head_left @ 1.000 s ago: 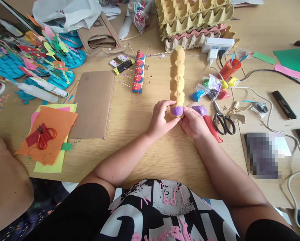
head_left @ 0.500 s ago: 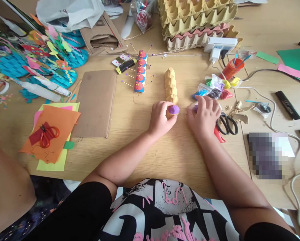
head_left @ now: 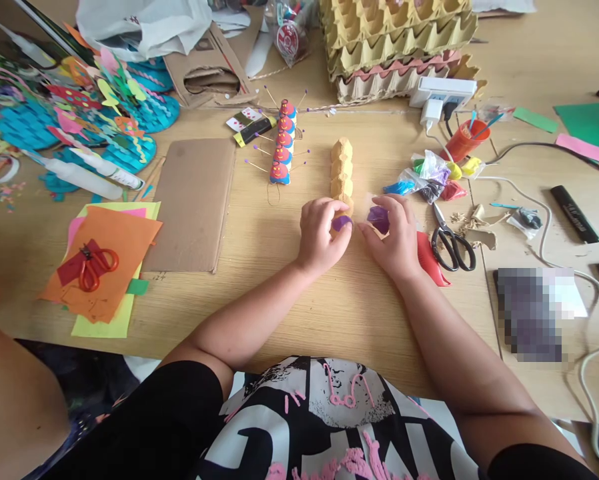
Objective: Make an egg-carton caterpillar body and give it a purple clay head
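Note:
My left hand (head_left: 323, 235) is closed around the near end of a yellow egg-carton strip (head_left: 341, 167), whose humps run away from me. On that end sits a patch of purple clay (head_left: 342, 223), partly covered by my fingers. Just to the right, my right hand (head_left: 395, 237) grips a small clear plastic bag of purple clay (head_left: 378, 219) between thumb and fingers. A finished-looking caterpillar (head_left: 282, 143) with red and blue humps, smiling faces and purple-tipped sticks stands beyond my left hand.
Black-handled scissors (head_left: 452, 243) and a red packet (head_left: 431, 259) lie right of my right hand. Bagged clays (head_left: 429, 177) and an orange cup (head_left: 468, 140) are behind. Cardboard (head_left: 192, 200) and orange sheets (head_left: 124, 267) lie left. Another person's arm (head_left: 17, 387) shows at lower left.
My right hand has moved slightly left and now lifts the bag of purple clay toward the strip. My left hand stays on the strip, its purple end tilted and more covered.

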`<state>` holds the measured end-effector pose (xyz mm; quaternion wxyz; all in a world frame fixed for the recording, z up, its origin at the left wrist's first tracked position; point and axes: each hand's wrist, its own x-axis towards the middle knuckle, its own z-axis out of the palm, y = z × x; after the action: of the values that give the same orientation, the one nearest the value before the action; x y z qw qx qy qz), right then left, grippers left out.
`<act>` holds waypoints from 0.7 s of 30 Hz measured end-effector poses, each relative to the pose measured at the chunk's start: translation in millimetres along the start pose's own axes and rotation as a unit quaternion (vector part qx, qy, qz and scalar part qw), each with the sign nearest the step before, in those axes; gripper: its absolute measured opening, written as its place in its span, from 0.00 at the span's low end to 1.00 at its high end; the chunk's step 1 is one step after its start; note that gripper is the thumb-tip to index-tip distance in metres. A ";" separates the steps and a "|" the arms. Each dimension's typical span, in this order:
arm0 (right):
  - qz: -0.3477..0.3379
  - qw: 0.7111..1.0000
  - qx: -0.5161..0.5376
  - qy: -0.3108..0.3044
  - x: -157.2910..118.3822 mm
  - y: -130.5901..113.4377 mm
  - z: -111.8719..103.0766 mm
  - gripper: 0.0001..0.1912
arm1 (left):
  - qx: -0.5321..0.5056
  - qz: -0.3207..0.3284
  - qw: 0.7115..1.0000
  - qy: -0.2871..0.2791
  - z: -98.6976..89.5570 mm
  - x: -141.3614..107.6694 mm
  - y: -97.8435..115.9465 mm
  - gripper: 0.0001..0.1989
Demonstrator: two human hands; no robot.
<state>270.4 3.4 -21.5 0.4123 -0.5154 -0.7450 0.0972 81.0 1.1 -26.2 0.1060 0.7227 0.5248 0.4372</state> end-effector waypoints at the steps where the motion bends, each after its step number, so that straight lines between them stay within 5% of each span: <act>1: -0.022 0.999 0.029 0.009 -0.3 -0.9 0.2 0.21 | -0.006 0.004 1.000 0.006 -1.7 1.2 1.1 0.06; 9: -0.086 0.989 0.122 0.019 -4.3 -2.1 2.4 0.15 | -0.123 -0.017 0.992 -0.018 -2.9 3.6 0.2 0.19; 21: -0.105 0.993 0.047 -0.008 -4.4 -8.1 -0.4 0.08 | -0.140 -0.022 0.989 -0.051 0.2 2.0 -1.1 0.10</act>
<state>265.6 -4.1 -18.8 0.4380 -0.4136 -0.7929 0.0918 80.5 3.3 -25.9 0.2428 0.7105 0.4675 0.4665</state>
